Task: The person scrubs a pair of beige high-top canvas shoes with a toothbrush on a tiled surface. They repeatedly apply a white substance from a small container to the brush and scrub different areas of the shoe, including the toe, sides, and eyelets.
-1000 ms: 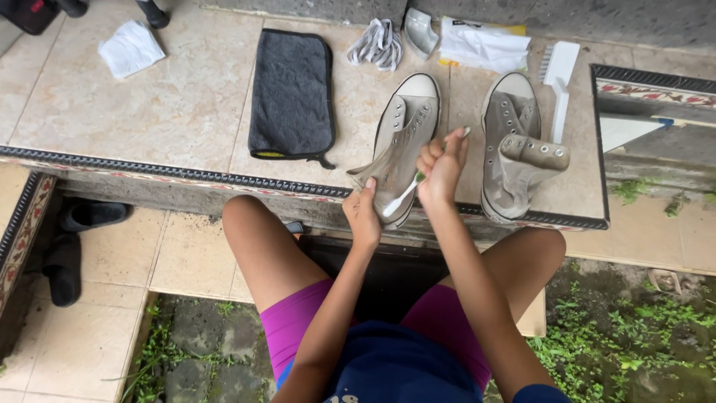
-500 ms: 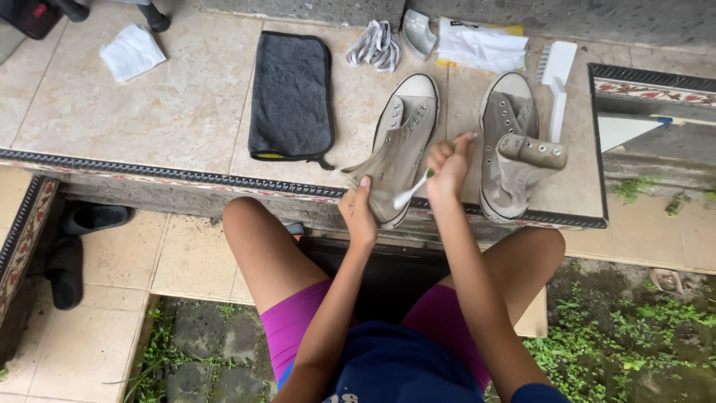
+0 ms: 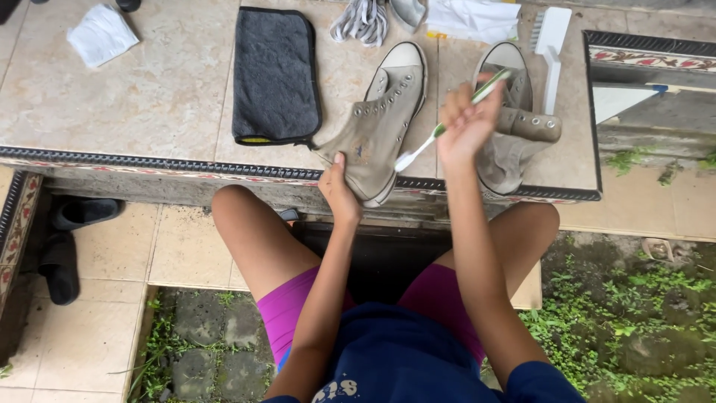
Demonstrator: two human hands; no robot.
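**Grey canvas shoe steadied at the ledge, toothbrush raised above it**

Grey and well worn, a high-top canvas shoe (image 3: 380,123) lies on its side on the tiled worktop (image 3: 171,89), its heel end hanging just over the patterned front edge. The left hand (image 3: 339,195) closes around that heel end from below, thumb up against the canvas, which seems to pin the shoe in place and turn its flank upward where bristles can reach it.

The right hand (image 3: 466,127) is curled shut around the handle of a green-and-white toothbrush (image 3: 447,123), held slantwise with the white head pointing down toward the shoe's side. The head sits just off the canvas; whether it touches cannot be told.

The second shoe (image 3: 511,127) lies just beside, partly behind the right hand, its ankle collar folded over, apparently kept within easy reach. A white scrubbing brush (image 3: 550,41) rests next to it, near the worktop's right edge. To the left a dark grey cloth (image 3: 274,75) is spread flat, a bundle of laces (image 3: 362,19) lies at the back, and a white rag (image 3: 101,33) sits well apart in the far corner.
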